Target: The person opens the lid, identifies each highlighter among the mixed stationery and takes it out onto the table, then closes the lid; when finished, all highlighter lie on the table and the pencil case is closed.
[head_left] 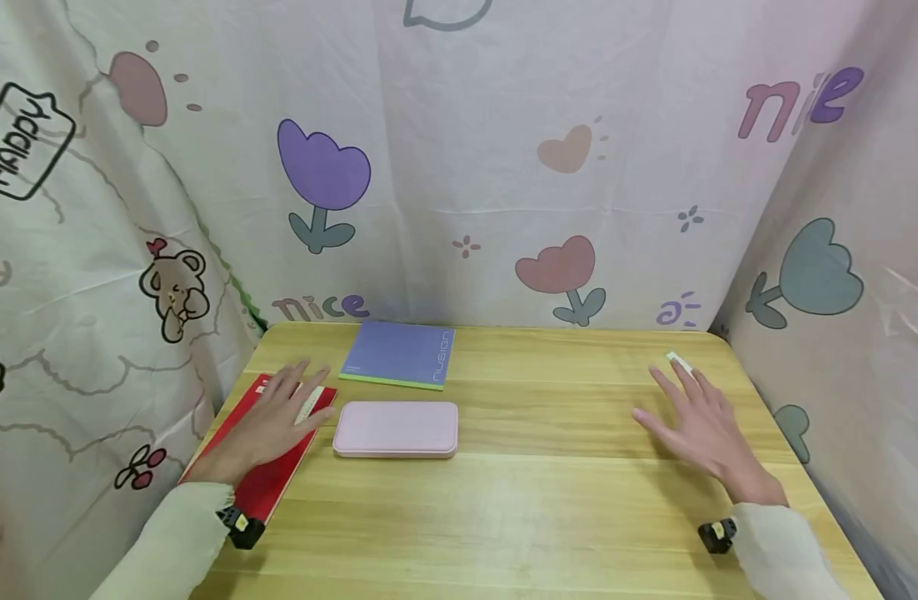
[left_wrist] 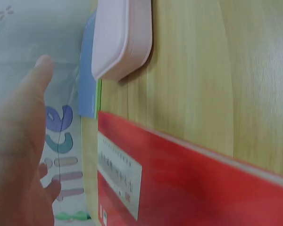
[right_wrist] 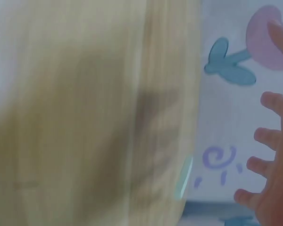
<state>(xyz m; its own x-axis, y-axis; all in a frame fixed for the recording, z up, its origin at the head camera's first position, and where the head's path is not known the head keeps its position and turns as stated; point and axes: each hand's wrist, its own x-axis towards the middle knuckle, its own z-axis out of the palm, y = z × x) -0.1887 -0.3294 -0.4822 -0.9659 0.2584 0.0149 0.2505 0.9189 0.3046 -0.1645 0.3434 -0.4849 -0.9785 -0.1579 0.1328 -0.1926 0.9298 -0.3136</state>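
Left hand (head_left: 275, 421): fingers released, spread and nearly straight, held above the red book (head_left: 275, 487); left-wrist view shows hand and cover apart. Right hand (head_left: 695, 425): fingers likewise released and fanned, thumb pointing left, raised over the table (head_left: 534, 500) on its right side. Just by the right fingertips, toward the far right corner, a small white and pale-green item (head_left: 680, 362), partly hidden; kind cannot be told. Red book lies slantwise at the left edge of the table, white label (left_wrist: 118, 174) toward its far end, print blurred. Just right of it, a pink rounded case (head_left: 396, 429), lid down, long side running left to right. Beyond the case, at the far edge, a blue NUSIGN notebook (head_left: 399, 354), green strip along its near side. Small black device (head_left: 241, 527) at the left wrist, a matching one (head_left: 717, 536) at the right; pale sleeves (head_left: 170, 542). Behind all, a white curtain (head_left: 459, 167) printed with tulips and hearts.
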